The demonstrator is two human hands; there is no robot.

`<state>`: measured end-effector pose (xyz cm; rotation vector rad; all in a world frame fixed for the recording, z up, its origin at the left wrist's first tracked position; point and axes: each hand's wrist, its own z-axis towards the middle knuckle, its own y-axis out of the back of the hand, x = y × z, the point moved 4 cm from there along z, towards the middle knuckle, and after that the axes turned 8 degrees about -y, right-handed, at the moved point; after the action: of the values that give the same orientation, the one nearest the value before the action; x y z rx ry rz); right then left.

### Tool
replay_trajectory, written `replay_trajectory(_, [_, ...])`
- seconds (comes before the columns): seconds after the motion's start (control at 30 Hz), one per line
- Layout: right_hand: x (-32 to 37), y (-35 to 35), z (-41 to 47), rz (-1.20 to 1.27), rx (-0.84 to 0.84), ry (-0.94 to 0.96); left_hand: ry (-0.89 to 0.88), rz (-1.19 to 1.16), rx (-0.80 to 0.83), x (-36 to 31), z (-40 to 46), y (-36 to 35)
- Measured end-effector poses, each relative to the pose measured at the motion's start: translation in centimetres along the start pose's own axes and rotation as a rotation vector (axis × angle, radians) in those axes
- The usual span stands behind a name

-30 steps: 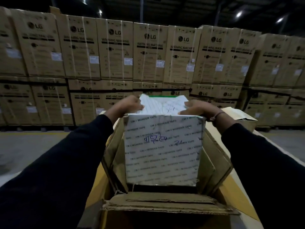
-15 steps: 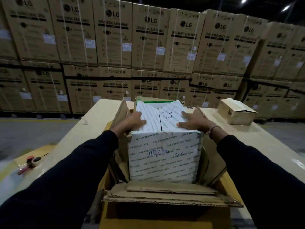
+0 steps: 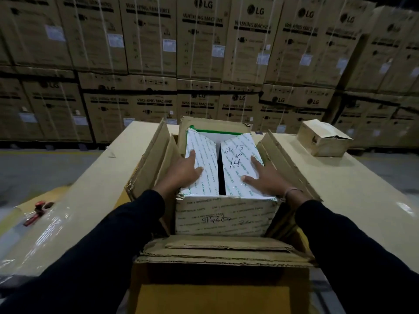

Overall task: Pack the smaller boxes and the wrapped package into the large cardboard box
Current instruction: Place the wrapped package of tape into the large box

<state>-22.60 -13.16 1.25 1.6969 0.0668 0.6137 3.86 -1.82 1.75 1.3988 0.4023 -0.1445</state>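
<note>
1. At the far left, a red tape dispenser (image 3: 36, 213) is seen lying on a plastic-wrapped surface; its shape is blurred, so the name is only probable.
2. The left hand (image 3: 184, 172) is laid flat, fingers straight, on the left top flap of the white tape-printed box (image 3: 225, 219).
3. That white box is set upright inside the large cardboard box (image 3: 217, 288), its upper part standing above the opening; handwriting is seen on its top and front.
4. The brown flaps of the large box are spread outward around it, and a green-edged piece is seen behind it.
5. The right hand (image 3: 264, 179) is pressed flat, fingers extended, on the right top flap; a thin band is worn at the wrist.
6. Further right, a small brown carton (image 3: 324, 141) is set on the tan table (image 3: 353, 189), well apart from the large box.
7. Stacked washing-machine cartons (image 3: 204, 41) are seen behind.
</note>
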Motion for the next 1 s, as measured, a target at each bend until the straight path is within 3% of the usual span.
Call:
replay_trajectory(0.23, [0.4, 0.3, -0.9, -0.045, -0.045, -0.040, 0.011, 0.013, -0.005, 0.0, -0.2, 0.0])
replay_trajectory(0.43, [2.5, 0.9, -1.8, -0.417, -0.190, -0.066, 0.036, -0.029, -0.018, -0.2, -0.7, 0.2])
replay_trajectory(0.5, [4.1, 0.5, -1.4, -0.477, -0.170, -0.139, 0.053, -0.016, -0.016, -0.7, -1.1, 0.3])
replay_trajectory(0.6, [6.1, -1.2, -0.5, -0.403, -0.059, -0.288, 0.039, 0.004, -0.053, -1.3, -1.7, 0.6])
replay_trajectory(0.7, [7.1, -2.9, 0.1, -0.427, -0.057, -0.405, -0.066, 0.067, -0.062, -1.8, -2.1, 0.7])
replay_trajectory(0.83, [7.6, -2.3, -1.0, -0.408, -0.075, -0.371, -0.185, 0.150, -0.050, -2.5, -2.1, 0.5])
replay_trajectory(1.0, [7.1, 1.8, -0.5, 0.082, 0.087, -0.267, -0.196, 0.197, -0.024, -2.6, -1.8, 0.4])
